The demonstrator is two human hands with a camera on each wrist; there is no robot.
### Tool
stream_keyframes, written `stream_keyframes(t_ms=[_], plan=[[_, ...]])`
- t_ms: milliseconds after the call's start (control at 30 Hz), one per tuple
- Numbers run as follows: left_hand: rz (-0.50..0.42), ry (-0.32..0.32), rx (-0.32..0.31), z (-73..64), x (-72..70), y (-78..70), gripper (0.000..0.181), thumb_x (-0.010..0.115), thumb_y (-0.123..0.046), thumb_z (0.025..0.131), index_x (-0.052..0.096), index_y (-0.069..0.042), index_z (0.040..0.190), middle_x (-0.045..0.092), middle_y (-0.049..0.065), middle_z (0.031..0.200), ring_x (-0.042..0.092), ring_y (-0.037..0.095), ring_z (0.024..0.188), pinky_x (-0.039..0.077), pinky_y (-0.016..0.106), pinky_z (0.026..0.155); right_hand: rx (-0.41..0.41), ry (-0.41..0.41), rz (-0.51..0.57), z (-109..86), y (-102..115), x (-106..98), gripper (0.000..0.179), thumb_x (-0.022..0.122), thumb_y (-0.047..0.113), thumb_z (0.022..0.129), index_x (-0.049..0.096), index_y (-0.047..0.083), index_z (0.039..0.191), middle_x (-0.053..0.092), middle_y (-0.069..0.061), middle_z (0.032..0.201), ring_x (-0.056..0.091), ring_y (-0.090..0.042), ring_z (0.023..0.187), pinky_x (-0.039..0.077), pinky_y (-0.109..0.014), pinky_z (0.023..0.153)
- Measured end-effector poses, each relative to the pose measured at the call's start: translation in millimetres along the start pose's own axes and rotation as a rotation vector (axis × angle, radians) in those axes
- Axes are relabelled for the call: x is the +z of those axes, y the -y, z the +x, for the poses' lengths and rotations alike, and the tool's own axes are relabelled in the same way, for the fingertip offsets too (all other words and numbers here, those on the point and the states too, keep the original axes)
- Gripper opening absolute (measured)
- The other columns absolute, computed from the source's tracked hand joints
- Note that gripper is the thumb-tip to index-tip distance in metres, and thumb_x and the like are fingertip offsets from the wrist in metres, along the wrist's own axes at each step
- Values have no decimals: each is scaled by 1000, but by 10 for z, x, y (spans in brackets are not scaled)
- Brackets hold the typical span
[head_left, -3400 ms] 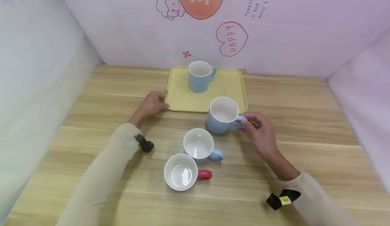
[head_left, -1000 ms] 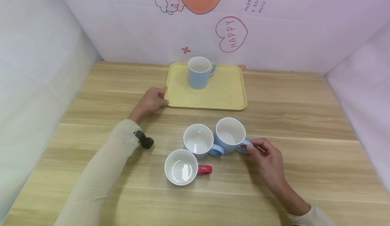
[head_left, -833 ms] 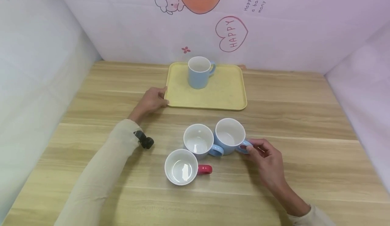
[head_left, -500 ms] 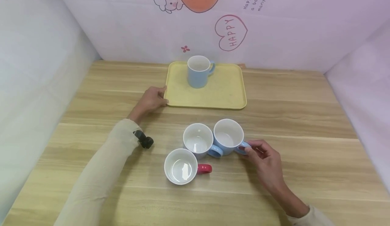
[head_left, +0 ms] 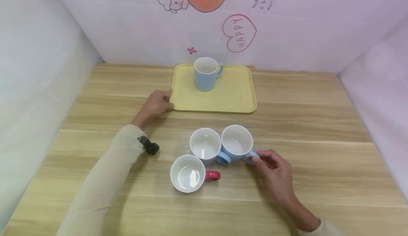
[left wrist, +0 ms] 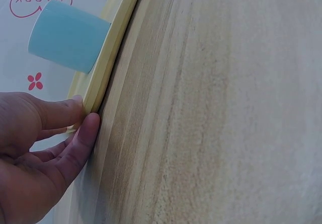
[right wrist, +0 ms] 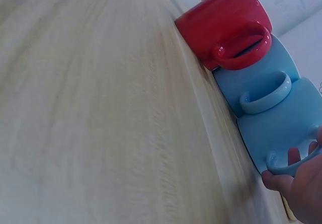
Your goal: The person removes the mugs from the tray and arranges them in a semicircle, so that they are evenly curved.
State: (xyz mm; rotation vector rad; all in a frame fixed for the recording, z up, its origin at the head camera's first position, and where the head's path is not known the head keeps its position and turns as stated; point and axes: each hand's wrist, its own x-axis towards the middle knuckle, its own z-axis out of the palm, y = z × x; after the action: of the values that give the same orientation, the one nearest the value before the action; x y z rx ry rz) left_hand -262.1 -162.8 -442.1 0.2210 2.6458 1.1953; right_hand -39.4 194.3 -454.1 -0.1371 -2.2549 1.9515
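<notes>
On the left, my left hand (head_left: pixel 155 103) holds the near left corner of a yellow tray (head_left: pixel 234 92); the left wrist view has thumb and fingers pinching its rim (left wrist: pixel 111 53). A light blue mug (head_left: pixel 204 82) stands upright on that tray. My right hand (head_left: pixel 278 177) pinches the handle of another light blue mug (head_left: pixel 236 142), upright on the table in front of the tray. Against its left side is a third light blue mug (head_left: pixel 205 144). A red mug (right wrist: pixel 221 27) with a white inside adjoins that one, nearest me. All visible handles point right.
The wooden table (head_left: pixel 318 130) runs back to a white printed cloth wall (head_left: pixel 134 30). White cloth sides (head_left: pixel 35 69) bound it left and right. A small black device (head_left: pixel 149 145) sits on the left sleeve.
My right hand has brought its blue mug from the tray's front edge towards me, then slightly left, against the middle blue mug. The left hand has stayed on the tray.
</notes>
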Motion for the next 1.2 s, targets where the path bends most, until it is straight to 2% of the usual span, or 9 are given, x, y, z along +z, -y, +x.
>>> stream_keyframes(t_ms=[233,500,700,933,1200], plan=[[-11,-1,-3,-6,0,6,64,71,-2,88,43,0,146,65,14,88,52,16,67,41,27,63,8,-27,39,-37,-25,28,15,71,-10,87,66,-14,100,72,-6,96,69,-12,84,57,-27,73],[-18,11,-9,6,-5,21,64,70,-2,88,43,0,146,67,16,93,51,17,69,40,28,62,-3,-51,-61,-76,-27,38,13,74,-8,85,69,-8,97,73,-4,94,66,-12,87,54,-21,75],[-29,3,-12,-13,-12,-23,64,70,-1,87,44,0,146,69,19,97,54,19,75,43,28,67,-10,-59,-19,-108,-20,64,14,73,-11,84,69,-9,97,73,-7,95,66,-14,89,54,-22,76],[-37,0,-7,-15,-14,-15,64,70,-1,88,44,0,146,69,18,95,56,18,73,42,27,66,-24,-43,-60,-136,-11,87,14,73,-11,84,69,-7,97,72,-7,94,66,-14,87,55,-23,74],[-41,-1,-1,19,-2,24,64,70,0,87,44,1,145,68,17,92,53,17,70,42,26,63,-39,-21,-85,-159,-13,97,15,73,-8,86,68,-6,99,71,-7,98,66,-15,94,51,-21,85]])
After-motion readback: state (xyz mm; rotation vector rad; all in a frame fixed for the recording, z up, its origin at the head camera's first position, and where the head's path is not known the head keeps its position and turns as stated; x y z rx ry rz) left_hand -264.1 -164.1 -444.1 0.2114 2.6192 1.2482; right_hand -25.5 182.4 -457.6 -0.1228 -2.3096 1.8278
